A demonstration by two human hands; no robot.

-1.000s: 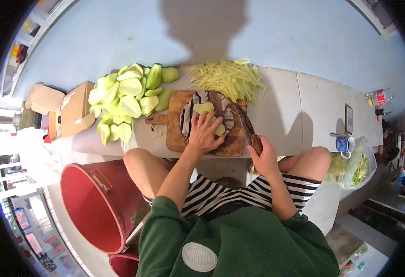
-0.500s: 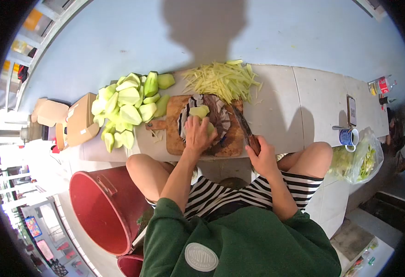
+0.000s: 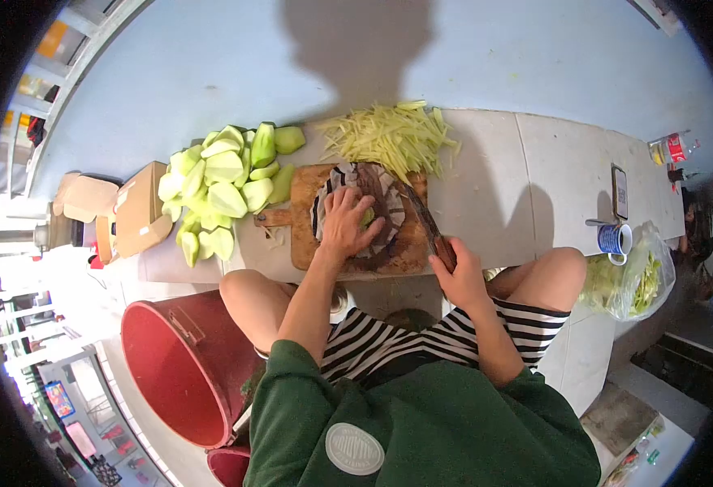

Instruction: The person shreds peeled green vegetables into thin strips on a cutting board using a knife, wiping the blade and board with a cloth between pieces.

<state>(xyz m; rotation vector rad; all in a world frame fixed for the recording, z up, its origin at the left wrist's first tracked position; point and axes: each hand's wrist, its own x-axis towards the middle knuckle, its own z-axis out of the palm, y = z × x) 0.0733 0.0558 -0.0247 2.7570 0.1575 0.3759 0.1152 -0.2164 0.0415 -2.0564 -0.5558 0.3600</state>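
Observation:
My left hand [image 3: 345, 221] lies with fingers spread over a pale green fruit piece [image 3: 367, 217], which shows between thumb and forefinger. Under it is a bunched striped cloth [image 3: 391, 203] on a wooden cutting board [image 3: 304, 252]. My right hand [image 3: 460, 272] grips the handle of a knife [image 3: 426, 221]. Its dark blade slants up and left along the board's right side, beside the cloth. Behind the board sits a heap of thin pale fruit strips [image 3: 393, 138]. Peeled green fruit pieces [image 3: 226, 168] are piled to the left.
The tiled counter [image 3: 486, 178] carries an open cardboard box [image 3: 141, 211] at left. On the right are a blue-and-white mug [image 3: 615, 240], a phone [image 3: 620, 193], a bottle [image 3: 673, 148] and a plastic bag of green pieces [image 3: 637, 284]. A red bin [image 3: 182, 373] stands at lower left.
My left hand has gone from bunched fingers around pale pieces to spread fingers laid over the cloth, covering most of what was there. The knife stays about where it was.

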